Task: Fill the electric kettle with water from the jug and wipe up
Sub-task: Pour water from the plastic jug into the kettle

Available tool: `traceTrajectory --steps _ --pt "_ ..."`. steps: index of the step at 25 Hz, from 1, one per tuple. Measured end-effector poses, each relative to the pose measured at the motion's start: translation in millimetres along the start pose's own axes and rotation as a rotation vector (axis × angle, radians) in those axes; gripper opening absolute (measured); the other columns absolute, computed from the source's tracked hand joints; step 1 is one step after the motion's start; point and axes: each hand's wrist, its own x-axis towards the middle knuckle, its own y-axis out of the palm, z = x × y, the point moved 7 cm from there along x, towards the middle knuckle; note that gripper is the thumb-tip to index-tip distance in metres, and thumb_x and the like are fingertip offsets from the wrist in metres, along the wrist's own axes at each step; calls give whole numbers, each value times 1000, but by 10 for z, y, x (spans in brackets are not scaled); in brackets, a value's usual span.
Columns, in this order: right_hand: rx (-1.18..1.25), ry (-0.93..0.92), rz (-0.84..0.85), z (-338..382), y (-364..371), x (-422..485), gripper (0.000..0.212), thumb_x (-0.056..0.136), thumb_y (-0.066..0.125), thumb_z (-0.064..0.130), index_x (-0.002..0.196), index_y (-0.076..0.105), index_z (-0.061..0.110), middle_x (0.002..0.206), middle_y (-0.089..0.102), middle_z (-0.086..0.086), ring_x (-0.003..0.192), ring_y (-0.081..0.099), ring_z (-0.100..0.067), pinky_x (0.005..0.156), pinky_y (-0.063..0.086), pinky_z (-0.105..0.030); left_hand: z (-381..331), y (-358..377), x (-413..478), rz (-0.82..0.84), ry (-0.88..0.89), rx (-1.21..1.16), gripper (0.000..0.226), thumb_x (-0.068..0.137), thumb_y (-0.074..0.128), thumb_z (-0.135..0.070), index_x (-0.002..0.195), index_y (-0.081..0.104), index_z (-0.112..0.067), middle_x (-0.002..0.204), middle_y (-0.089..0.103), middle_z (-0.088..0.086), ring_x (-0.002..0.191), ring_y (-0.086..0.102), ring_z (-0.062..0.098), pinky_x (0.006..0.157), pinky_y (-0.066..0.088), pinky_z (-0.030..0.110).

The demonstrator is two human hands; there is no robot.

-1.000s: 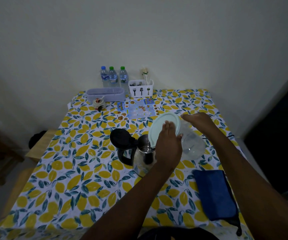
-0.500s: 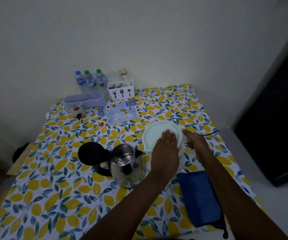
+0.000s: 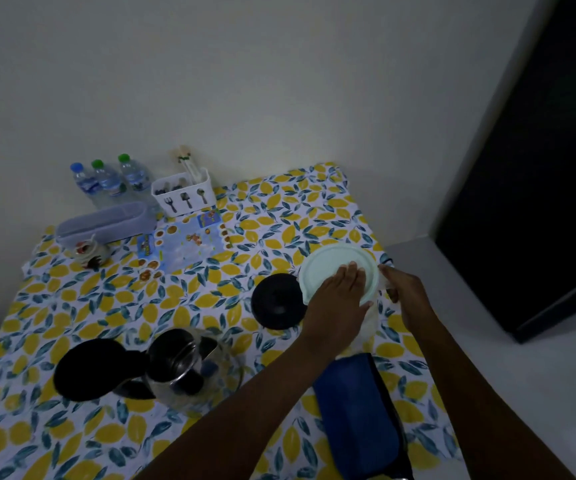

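Observation:
The clear plastic jug point(image 3: 367, 325) stands upright on the right side of the table, capped by a pale green lid point(image 3: 328, 268). My left hand point(image 3: 338, 301) lies flat on that lid, pressing it down. My right hand point(image 3: 406, 292) is closed around the jug's handle on its right side. The steel electric kettle point(image 3: 182, 370) sits at the lower left, apart from both hands, with its black lid point(image 3: 92, 368) flipped open. A folded blue cloth point(image 3: 359, 417) lies near the front edge under my forearms.
The round black kettle base point(image 3: 277, 301) sits just left of the jug. At the back by the wall are three water bottles point(image 3: 109, 180), a white cutlery holder point(image 3: 184, 195), a lilac tray point(image 3: 106, 221) and a small ornament point(image 3: 89, 252). The table's right edge point(image 3: 383, 254) is close to the jug.
The jug went from tilted over the kettle's mouth to upright on the table at the right. Both hands stayed on it. The view swung right.

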Motion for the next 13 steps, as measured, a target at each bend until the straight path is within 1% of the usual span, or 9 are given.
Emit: traceTrajectory --steps 2,5,7,10,13 --pt "14 -4 -3 -18 -76 123 32 81 71 35 67 58 10 51 41 -6 45 33 -17 50 25 -30 -19 133 115 44 32 69 62 103 32 -33 150 4 -4 161 8 17 149 7 30 121 13 41" --pt "54 -11 32 -55 -105 284 24 82 71 30 71 63 11 54 45 -4 47 36 -16 50 26 -30 -13 345 267 119 33 138 61 105 26 -31 149 -4 -3 161 -1 18 149 0 31 122 7 42" --pt "88 -25 60 -108 -119 359 23 84 69 29 71 62 10 51 42 -3 46 34 -15 49 25 -29 -12 427 345 143 34 127 61 105 27 -30 149 -3 -3 161 -1 18 149 0 30 122 8 41" --pt "138 -92 101 -207 -191 424 30 85 64 31 68 55 8 52 39 -6 44 35 -13 51 26 -31 -100 508 438 151 82 128 61 104 30 -30 150 3 -1 161 3 18 149 4 29 122 13 42" --pt "135 -126 89 -247 -281 423 32 79 62 40 74 62 8 61 47 -11 50 42 -14 52 32 -30 -212 600 459 139 97 111 61 103 32 -29 149 4 -1 161 4 19 149 6 31 121 15 43"
